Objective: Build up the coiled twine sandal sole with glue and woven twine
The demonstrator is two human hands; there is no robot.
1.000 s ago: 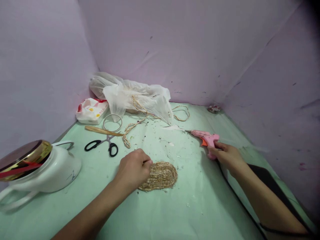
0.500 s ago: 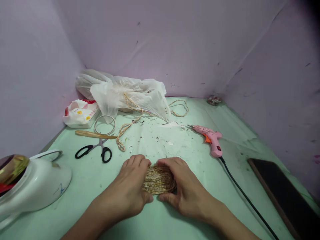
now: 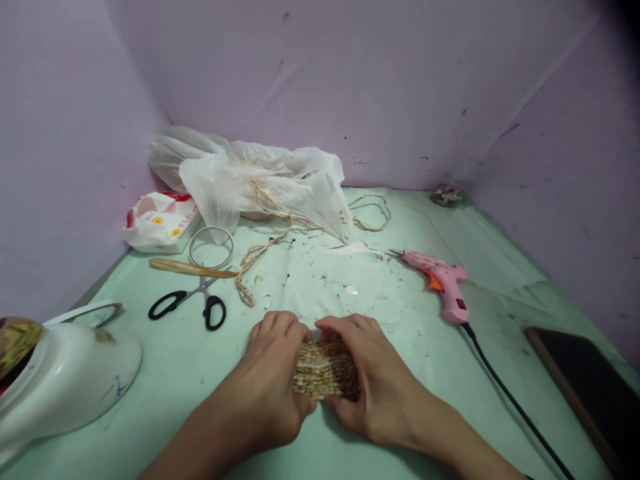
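A coiled oval mat of braided jute rope (image 3: 324,371) lies on the green table cover (image 3: 400,413) in front of me. My left hand (image 3: 273,373) grips its left side with fingers curled over the edge. My right hand (image 3: 373,377) grips its right side the same way, so both hands squeeze the mat between them. A pink glue gun (image 3: 443,283) lies apart to the right, with its black cord (image 3: 505,393) trailing toward me.
Black-handled scissors (image 3: 193,303), a wooden stick (image 3: 190,268) and a metal ring (image 3: 211,247) lie at the left. A white plastic bag (image 3: 250,177) with loose jute braid (image 3: 263,250) sits at the back. A white jar (image 3: 60,380) lies at the near left, a dark tablet (image 3: 590,387) at the right.
My right hand let go of the glue gun, which now lies on the table, and came over to the mat. Both hands now press the mat from its two sides.
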